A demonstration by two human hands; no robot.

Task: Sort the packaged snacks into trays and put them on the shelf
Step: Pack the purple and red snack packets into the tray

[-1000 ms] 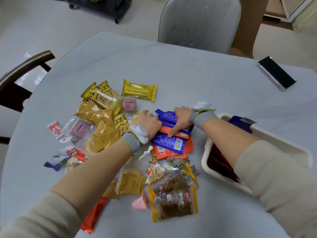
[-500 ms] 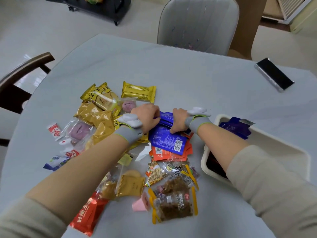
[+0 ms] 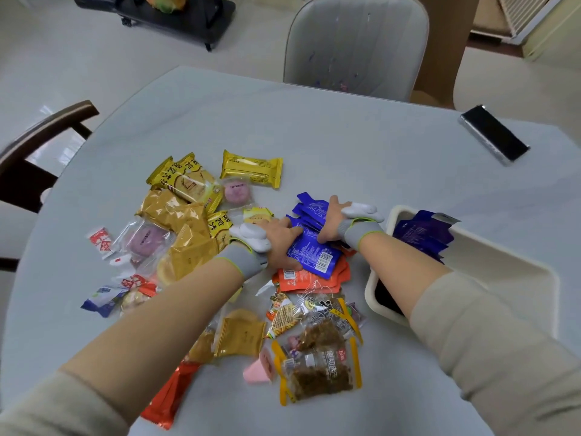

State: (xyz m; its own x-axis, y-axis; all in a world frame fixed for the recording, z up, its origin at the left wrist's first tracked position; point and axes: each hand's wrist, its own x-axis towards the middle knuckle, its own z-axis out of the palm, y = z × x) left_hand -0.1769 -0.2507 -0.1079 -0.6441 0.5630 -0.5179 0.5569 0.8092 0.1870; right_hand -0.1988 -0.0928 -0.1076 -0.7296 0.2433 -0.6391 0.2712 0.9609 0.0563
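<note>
Both hands work the snack pile at mid-worktop (image 3: 345, 130). The left hand (image 3: 279, 243) and right hand (image 3: 333, 225) each clench a grip on opposite ends of the stack of blue packets (image 3: 311, 237), apparently squaring like items together for transfer. The white tray (image 3: 503, 278) stands just right of the pile, already holding dark purple packets (image 3: 421, 234). The right forearm hides the tray's near corner; fingertips beneath the packets cannot be made out. No shelf is visible.
</note>
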